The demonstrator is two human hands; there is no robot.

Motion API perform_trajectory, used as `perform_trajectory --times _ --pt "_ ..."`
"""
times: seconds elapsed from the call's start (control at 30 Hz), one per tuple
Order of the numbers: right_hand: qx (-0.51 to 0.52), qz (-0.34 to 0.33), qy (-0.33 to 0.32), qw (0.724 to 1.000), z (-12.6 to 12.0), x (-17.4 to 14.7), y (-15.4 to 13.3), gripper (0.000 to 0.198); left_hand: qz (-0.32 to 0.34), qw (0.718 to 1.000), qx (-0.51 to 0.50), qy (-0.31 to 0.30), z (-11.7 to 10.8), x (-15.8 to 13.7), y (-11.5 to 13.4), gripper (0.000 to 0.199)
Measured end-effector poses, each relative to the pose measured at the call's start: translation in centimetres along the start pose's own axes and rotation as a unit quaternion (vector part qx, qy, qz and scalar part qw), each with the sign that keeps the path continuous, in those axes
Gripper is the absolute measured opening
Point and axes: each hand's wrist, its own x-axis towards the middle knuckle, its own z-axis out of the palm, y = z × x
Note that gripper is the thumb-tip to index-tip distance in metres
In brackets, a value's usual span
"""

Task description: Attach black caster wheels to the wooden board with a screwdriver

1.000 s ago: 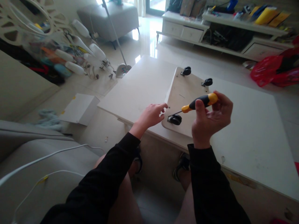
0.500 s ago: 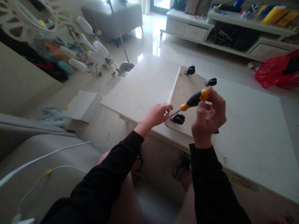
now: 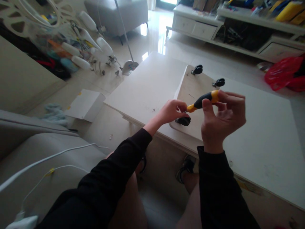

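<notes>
A screwdriver (image 3: 202,100) with a black and yellow handle slants down to the left over an upturned pale board (image 3: 188,87). My right hand (image 3: 224,119) grips the yellow end of its handle between thumb and fingers. My left hand (image 3: 175,110) is closed round the thin shaft, thumb and fingers pinched together, and hides the tip. Just beneath those fingers is a black caster wheel (image 3: 184,121) at the board's near left corner. Two more casters, a far one (image 3: 198,69) and one to its right (image 3: 220,82), stand up from the board.
The board lies on a white table (image 3: 257,127). A white box (image 3: 84,105) is on the floor at left, near a grey sofa (image 3: 47,152) with white cables. A long-handled dustpan (image 3: 130,67) stands beyond the table. A red plastic bag (image 3: 282,73) lies at right.
My left hand has moved right and closed its fingers round the screwdriver's shaft. My right hand has shifted a little right and turned, still holding the handle. The view has shifted slightly.
</notes>
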Motion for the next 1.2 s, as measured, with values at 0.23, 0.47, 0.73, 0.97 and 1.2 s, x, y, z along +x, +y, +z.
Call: perform_trajectory --times 0.23,0.47,0.73,0.97,1.2 --pt "0.037 -0.009 -0.001 0.999 0.29 -0.08 -0.44 0.019 -0.002 1.0 -0.005 -0.015 -0.44 0.57 0.17 0.009" --pt "0.032 -0.033 0.037 0.998 0.18 0.29 -0.28 0.032 0.006 0.997 -0.029 -0.07 -0.71 0.56 -0.11 0.011" --pt "0.075 -0.022 -0.017 0.997 0.62 0.24 -0.12 0.019 -0.009 1.0 -0.017 -0.008 -0.39 0.21 0.06 0.009" --pt "-0.007 -0.02 0.07 0.997 0.27 0.41 -0.19 0.042 0.005 1.0 -0.01 -0.029 -0.29 0.1 -0.03 0.01" --pt "0.109 -0.013 -0.049 0.993 0.3 -0.25 -0.17 0.023 0.008 1.0 0.014 -0.004 -0.57 0.27 0.36 0.009"
